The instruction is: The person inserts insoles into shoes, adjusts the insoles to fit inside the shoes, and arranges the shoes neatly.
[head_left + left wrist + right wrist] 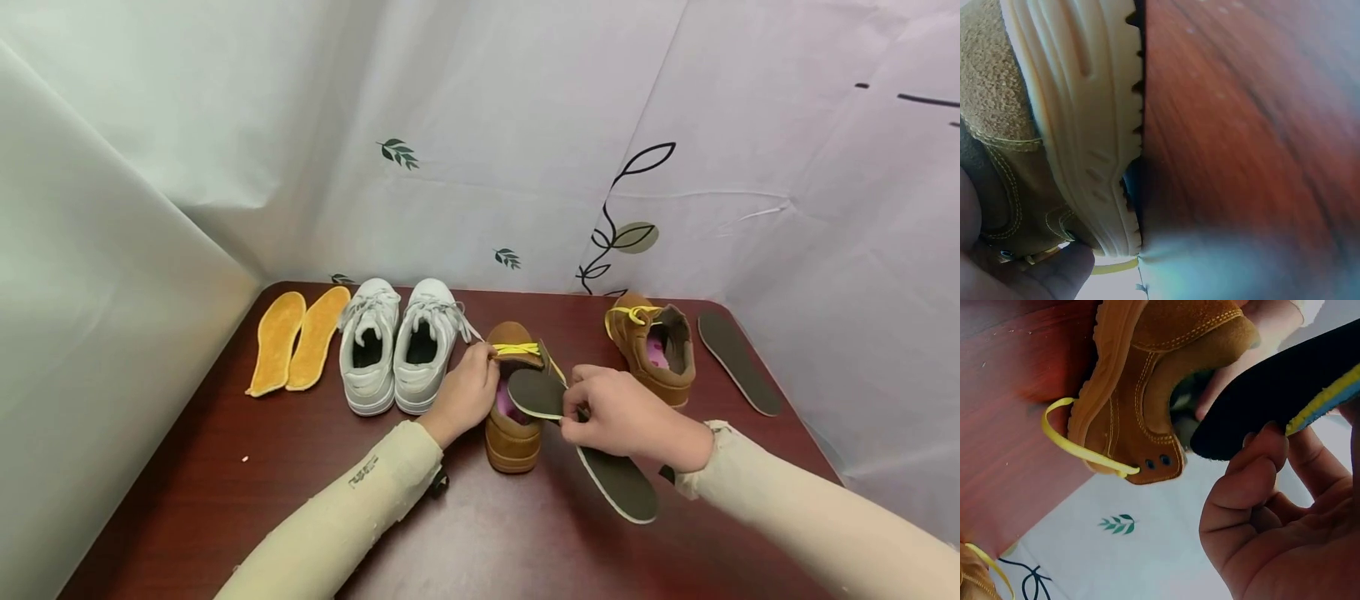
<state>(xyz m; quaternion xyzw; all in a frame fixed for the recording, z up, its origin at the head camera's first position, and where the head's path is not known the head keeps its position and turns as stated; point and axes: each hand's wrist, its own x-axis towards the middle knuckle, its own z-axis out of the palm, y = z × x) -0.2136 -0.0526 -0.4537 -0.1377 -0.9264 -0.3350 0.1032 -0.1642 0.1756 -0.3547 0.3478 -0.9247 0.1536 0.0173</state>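
Observation:
A brown suede shoe (513, 443) with yellow laces stands in the middle of the table, its opening spread and a pink lining showing inside. My left hand (468, 390) holds the shoe's left upper edge near the laces; the left wrist view shows fingers at the eyelet flap beside the pale sole (1082, 125). My right hand (617, 415) pinches a dark insole (621, 485) around its middle. One rounded end of this insole hangs over the shoe's opening, apart from the lining. In the right wrist view, thumb and fingers grip the insole (1254, 403) by its edge.
The other brown shoe (663, 379) stands at the back right, with a second dark insole (738, 362) lying beside it. White sneakers (371, 392) stand left of centre. Two orange-yellow insoles (281, 337) lie at the far left. A white curtain (480, 200) hangs behind the table.

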